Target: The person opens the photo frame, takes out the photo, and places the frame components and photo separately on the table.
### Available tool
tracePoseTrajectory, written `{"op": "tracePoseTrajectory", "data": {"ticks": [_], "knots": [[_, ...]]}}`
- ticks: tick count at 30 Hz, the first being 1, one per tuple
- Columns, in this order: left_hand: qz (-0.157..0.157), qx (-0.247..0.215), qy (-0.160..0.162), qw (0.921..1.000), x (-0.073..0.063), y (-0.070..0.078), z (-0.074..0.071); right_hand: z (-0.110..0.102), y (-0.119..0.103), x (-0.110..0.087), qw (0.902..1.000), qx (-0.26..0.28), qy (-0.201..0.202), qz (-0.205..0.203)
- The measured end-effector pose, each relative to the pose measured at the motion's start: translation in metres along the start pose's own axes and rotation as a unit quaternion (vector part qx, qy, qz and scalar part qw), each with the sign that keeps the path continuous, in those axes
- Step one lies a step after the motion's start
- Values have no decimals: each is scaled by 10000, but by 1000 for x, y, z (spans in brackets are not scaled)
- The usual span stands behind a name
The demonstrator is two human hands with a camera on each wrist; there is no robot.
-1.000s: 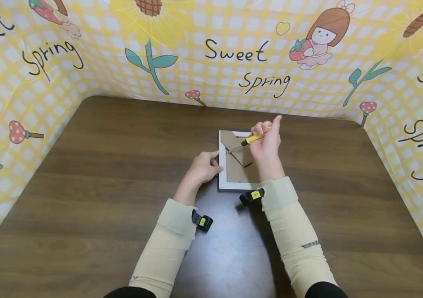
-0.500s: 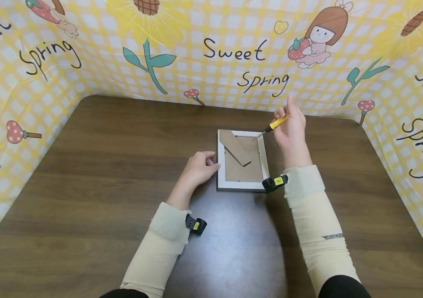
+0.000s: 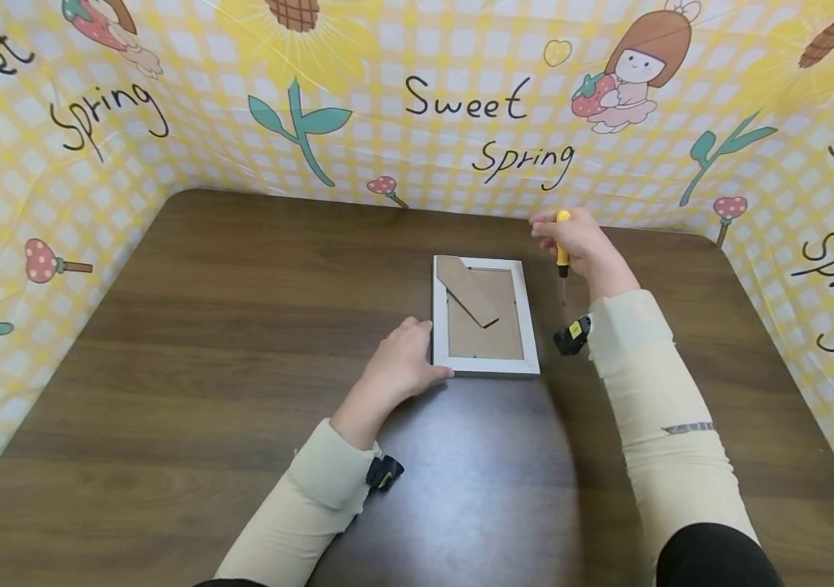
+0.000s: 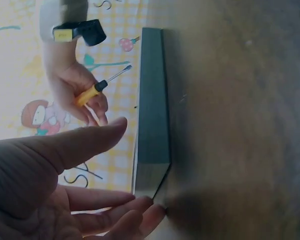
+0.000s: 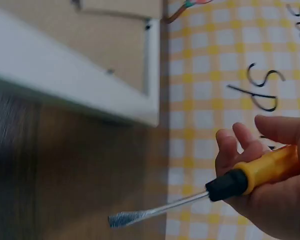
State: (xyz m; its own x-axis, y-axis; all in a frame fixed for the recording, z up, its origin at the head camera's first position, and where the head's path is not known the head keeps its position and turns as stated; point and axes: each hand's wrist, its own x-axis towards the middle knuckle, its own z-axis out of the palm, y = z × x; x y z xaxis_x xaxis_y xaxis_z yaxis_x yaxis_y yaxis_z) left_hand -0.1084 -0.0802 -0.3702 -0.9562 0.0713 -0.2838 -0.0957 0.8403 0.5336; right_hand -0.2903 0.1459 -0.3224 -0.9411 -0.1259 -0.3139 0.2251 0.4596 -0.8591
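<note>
Right hand (image 3: 581, 240) has a screwdriver (image 3: 562, 254) in its grasp, yellow handle lying against the palm, a few fingers bent round it. It hangs above the table (image 3: 240, 342) to the right of the picture frame (image 3: 490, 366), near the far right corner but apart from it, the flat metal tip pointing toward the near side. Left hand (image 3: 400, 363) holds nothing — its fingers, loosely extended, touch the left side of the frame, while the thumb reaches past the near left corner, along the near edge. Back up, the frame lies flat on the far half of the table, its white border surrounding a brown backing board (image 3: 468, 342). A stand (image 3: 469, 293) slants across that board from the far left corner — its end just right of the middle. Beyond the table hangs a yellow checked cloth (image 3: 446, 49).
</note>
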Motion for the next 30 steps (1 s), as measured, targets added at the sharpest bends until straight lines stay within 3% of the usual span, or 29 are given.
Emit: {"op": "tracePoseTrajectory", "data": {"ticks": [4,11,19,30], "knots": [[8,13,224,9997,0,2,8,3,7,10,9940,-1081,-161,36],[22,43,385,9992,2,7,15,17,19,20,9683,-2423,-575,-215],[-22,87,306,9995,8,8,14,26,24,22,9601,-2719,-605,-239],[147,68,264,9995,13,7,10,26,23,21,9631,-2649,-468,44]]}}
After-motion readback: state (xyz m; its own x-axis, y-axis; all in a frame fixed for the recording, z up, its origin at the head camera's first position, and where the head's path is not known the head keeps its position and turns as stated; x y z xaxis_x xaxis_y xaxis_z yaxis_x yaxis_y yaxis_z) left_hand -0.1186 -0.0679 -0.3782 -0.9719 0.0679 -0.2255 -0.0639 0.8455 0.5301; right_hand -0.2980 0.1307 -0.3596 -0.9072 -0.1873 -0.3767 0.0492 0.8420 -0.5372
